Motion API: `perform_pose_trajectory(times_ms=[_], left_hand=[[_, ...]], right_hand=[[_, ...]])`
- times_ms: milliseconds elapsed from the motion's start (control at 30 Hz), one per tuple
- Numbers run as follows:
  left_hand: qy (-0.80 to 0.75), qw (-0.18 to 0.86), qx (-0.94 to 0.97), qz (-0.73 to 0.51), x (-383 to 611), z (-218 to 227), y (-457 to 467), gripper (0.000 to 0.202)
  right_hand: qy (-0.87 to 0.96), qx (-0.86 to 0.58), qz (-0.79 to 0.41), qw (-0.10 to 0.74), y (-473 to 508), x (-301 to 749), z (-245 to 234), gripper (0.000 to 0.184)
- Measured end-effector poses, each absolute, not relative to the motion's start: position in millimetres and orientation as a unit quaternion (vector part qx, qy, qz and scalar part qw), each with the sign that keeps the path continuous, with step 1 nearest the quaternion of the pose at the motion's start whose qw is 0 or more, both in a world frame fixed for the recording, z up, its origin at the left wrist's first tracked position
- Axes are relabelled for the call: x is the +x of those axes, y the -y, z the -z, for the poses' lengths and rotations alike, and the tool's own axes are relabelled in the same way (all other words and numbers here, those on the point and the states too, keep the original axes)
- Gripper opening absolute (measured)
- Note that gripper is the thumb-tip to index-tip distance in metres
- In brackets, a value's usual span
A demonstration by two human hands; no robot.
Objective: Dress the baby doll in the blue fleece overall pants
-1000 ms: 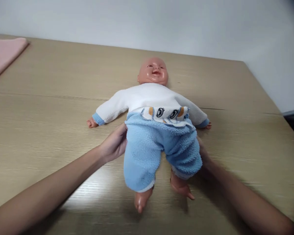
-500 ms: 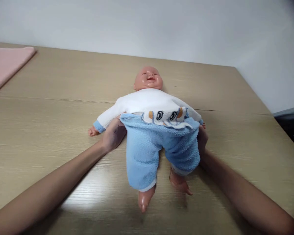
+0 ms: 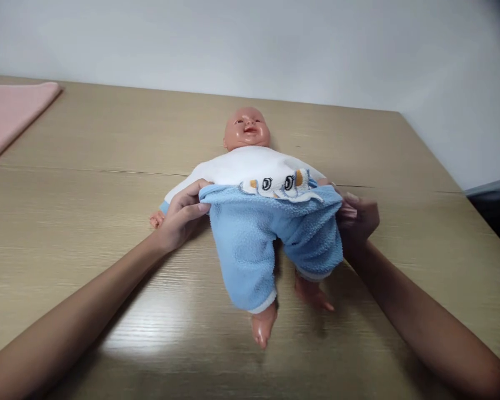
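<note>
A baby doll (image 3: 246, 129) lies on its back, its head toward the far side and its bare feet toward me. It wears a white fleece top (image 3: 241, 164) with blue cuffs and light blue fleece pants (image 3: 250, 244). An embroidered patch (image 3: 277, 186) with two eyes sits across the waist. My left hand (image 3: 185, 214) pinches the waistband at the left hip, thumb on top. At the right hip my right hand (image 3: 356, 216) grips the other side of the waistband; its fingers are slightly blurred and partly behind the cloth.
The doll lies on a wooden table (image 3: 108, 222) with a seam running across it. A folded pink cloth (image 3: 12, 116) rests at the far left. Beyond the back edge stands a pale wall (image 3: 233, 50). Something dark (image 3: 495, 211) is past the right edge.
Both hands have risen slightly with the waistband, the right one also moving outward. The doll's feet have shifted up and to the right, and its head slightly left.
</note>
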State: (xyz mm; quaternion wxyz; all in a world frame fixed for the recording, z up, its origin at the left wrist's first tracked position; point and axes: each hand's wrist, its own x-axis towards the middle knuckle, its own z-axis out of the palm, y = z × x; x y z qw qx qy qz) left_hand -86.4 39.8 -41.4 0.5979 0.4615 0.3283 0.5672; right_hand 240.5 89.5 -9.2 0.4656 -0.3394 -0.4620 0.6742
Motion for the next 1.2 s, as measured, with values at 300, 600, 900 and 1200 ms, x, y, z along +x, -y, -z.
perform_pose_trajectory(times_ms=[300,600,900,1200], left_hand=[[-0.385,0.537,0.485,-0.573,-85,42,-40,0.018],[-0.378,0.575,0.444,-0.574,-88,49,-50,0.028],[-0.377,0.588,0.451,-0.556,-90,52,-51,0.051],[-0.402,0.543,0.486,-0.555,-86,59,-48,0.036]], right_hand=[[0.511,-0.374,-0.594,0.497,-104,239,16,0.036],[0.540,-0.326,-0.587,0.508,-122,240,-6,0.041],[0.657,-0.340,-0.545,0.395,-144,260,-7,0.034],[0.571,-0.318,-0.551,0.518,-126,236,-24,0.033]])
